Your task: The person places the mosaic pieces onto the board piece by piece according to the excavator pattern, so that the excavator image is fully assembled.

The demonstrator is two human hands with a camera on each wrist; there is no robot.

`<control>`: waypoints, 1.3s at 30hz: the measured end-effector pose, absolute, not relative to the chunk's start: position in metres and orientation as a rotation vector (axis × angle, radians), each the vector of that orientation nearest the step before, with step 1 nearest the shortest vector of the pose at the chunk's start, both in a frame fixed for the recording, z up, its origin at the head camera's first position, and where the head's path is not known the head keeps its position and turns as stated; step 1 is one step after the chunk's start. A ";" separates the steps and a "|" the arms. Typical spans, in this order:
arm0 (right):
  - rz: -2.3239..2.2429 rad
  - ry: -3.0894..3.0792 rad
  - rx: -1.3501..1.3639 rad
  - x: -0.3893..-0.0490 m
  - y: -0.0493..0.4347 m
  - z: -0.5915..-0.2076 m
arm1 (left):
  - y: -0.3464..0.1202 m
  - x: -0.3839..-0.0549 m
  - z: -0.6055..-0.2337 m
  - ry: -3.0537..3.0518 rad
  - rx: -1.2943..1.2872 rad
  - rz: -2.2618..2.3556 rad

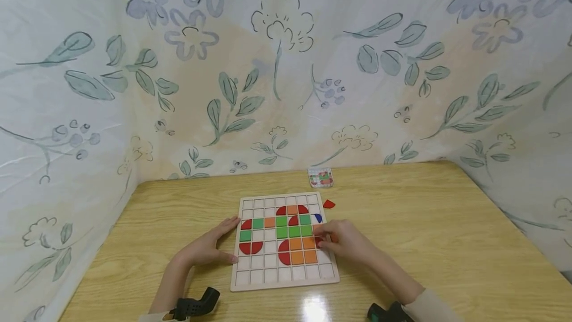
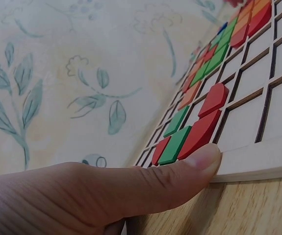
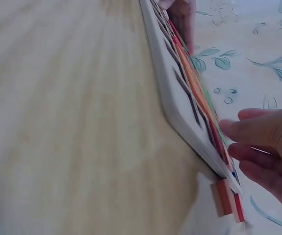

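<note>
A pale wooden grid board point(image 1: 263, 277) holds flat red, orange and green pieces in several cells. My left hand point(image 1: 203, 250) rests at its left edge with fingers spread, and the thumb point(image 2: 204, 156) presses the rim beside a red rounded piece point(image 2: 199, 134). At the right edge, my right hand point(image 1: 344, 240) has its thumb and fingertips over a dark red piece point(image 1: 318, 241), which they partly cover. The right wrist view shows a gap between that thumb point(image 3: 234, 129) and the fingers. Just above lies an orange square point(image 1: 317, 228), partly hidden by the hand.
A small blue piece point(image 1: 318, 218) sits in a right-hand cell. Off the board's upper right corner lies a red quarter-round piece point(image 1: 328, 203). A pattern card point(image 1: 321, 178) stands farther back on the wooden table point(image 1: 402, 202), near the floral cloth point(image 1: 290, 113).
</note>
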State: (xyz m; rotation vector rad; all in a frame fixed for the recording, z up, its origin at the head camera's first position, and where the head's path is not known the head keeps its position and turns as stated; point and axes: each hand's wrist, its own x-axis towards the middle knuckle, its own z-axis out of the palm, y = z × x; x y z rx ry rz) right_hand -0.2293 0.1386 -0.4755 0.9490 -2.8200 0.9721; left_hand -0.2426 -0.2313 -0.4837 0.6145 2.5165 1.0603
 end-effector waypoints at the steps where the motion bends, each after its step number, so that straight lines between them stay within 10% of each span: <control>1: 1.004 -2.804 0.928 -0.232 0.140 -0.475 | -0.232 -0.243 -0.484 2.516 0.612 1.060; 39: 1.005 -2.735 0.821 -0.293 0.179 -0.490 | -0.230 -0.239 -0.484 2.530 0.641 1.066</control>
